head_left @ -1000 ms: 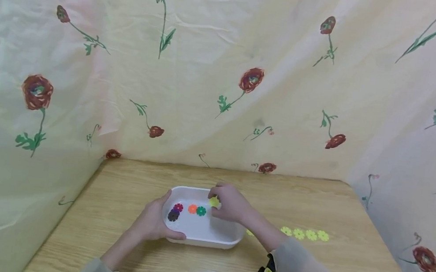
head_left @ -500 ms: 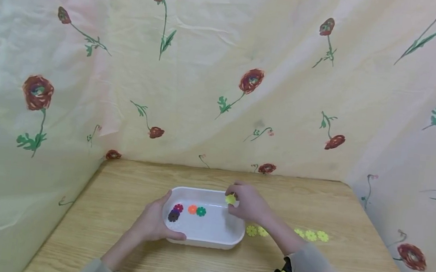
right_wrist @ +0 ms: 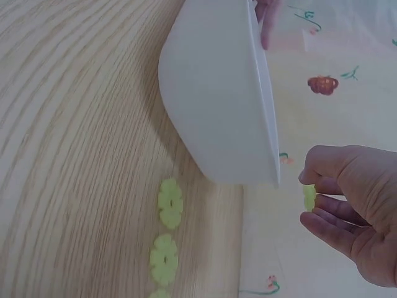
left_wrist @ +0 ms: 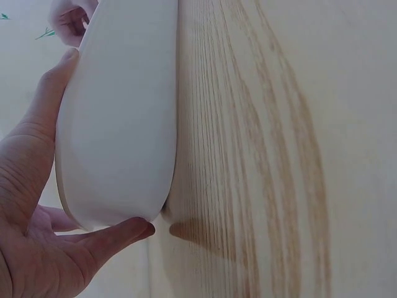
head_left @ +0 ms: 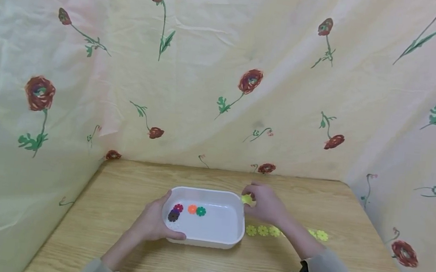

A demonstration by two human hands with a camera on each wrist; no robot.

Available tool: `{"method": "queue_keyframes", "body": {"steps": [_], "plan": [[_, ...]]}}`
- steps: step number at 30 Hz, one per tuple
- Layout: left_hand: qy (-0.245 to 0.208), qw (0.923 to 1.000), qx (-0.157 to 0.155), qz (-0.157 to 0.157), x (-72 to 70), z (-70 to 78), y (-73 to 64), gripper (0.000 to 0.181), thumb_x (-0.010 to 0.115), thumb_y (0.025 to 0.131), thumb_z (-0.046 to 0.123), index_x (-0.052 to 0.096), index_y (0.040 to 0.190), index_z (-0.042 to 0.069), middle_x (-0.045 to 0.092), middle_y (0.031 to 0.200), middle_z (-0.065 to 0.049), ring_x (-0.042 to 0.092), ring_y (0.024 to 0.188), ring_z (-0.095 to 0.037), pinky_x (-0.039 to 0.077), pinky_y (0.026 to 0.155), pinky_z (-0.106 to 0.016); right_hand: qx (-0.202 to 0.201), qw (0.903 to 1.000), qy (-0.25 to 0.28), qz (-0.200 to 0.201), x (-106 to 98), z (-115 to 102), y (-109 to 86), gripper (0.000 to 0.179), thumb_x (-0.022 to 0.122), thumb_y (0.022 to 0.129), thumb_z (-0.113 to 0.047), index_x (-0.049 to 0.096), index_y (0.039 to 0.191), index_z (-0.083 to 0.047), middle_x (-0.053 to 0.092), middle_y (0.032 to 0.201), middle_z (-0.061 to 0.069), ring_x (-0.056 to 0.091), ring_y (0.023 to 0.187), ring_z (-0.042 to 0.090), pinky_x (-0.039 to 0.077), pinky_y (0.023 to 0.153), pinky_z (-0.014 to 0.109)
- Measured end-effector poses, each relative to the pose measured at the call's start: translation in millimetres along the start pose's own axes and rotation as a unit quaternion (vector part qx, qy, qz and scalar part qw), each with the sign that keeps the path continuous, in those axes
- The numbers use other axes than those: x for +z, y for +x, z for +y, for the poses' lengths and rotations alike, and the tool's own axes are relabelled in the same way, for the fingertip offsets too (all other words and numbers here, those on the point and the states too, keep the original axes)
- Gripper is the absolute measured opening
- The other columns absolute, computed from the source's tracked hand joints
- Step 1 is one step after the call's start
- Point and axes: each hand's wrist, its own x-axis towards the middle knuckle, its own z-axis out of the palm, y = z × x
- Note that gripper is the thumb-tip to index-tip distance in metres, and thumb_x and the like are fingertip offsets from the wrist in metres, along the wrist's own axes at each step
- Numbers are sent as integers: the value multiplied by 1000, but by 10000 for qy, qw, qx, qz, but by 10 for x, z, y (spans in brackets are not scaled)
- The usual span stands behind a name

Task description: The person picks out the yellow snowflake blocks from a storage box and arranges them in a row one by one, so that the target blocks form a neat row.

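My right hand (head_left: 266, 203) pinches a yellow flower-shaped plastic disc (head_left: 247, 199) at the back right corner of a white tub (head_left: 202, 243). In the right wrist view the disc (right_wrist: 309, 197) shows edge-on between thumb and fingers, apart from the tub's rim. My left hand (head_left: 153, 220) grips the tub's left end, thumb along the front wall; the left wrist view shows its fingers (left_wrist: 46, 102) spread around that end. Inside the tub lie a red disc (head_left: 178, 208), a dark brown one (head_left: 173, 216) with purple peeking out, an orange one (head_left: 192, 209) and a green one (head_left: 200, 211).
Right of the tub, a row of several yellow flower discs (head_left: 263, 230) runs along the wooden table (head_left: 172, 268), partly hidden by my right forearm. A flower-printed cloth (head_left: 191, 84) hangs behind the table and along both sides.
My right hand has carried the yellow disc rightward from over the tub's inside to its back right corner. More of the row's near end shows. My left hand and the tub stay put.
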Motion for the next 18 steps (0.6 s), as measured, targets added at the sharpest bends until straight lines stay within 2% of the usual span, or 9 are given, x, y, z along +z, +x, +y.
{"method": "queue_keyframes", "body": {"steps": [6, 12, 18], "plan": [[-21, 10000, 11, 47, 7, -1, 3, 140, 103, 58, 56, 32, 166, 1, 52, 160, -22, 54, 143, -43, 49, 113, -63, -50, 9998, -49, 160, -76, 151, -75, 24, 82, 79, -6, 78, 103, -3, 72, 97, 5, 66, 84, 19, 56, 72, 30], [-39, 10000, -10, 8, 9, 8, 2, 138, 102, 60, 55, 32, 167, 3, 52, 161, -21, 54, 143, -43, 49, 112, -64, 222, 9995, -111, 195, -146, 333, -206, 24, 82, 79, -6, 78, 102, -3, 71, 96, 6, 66, 83, 18, 57, 72, 33], [-69, 10000, 34, 27, 0, 0, 6, 139, 103, 59, 56, 31, 166, 2, 52, 161, -21, 53, 144, -43, 47, 114, -63, 269, 9988, -136, 379, -156, 472, -337, 21, 83, 77, -5, 78, 96, -3, 69, 90, 5, 63, 79, 16, 55, 69, 30]]}}
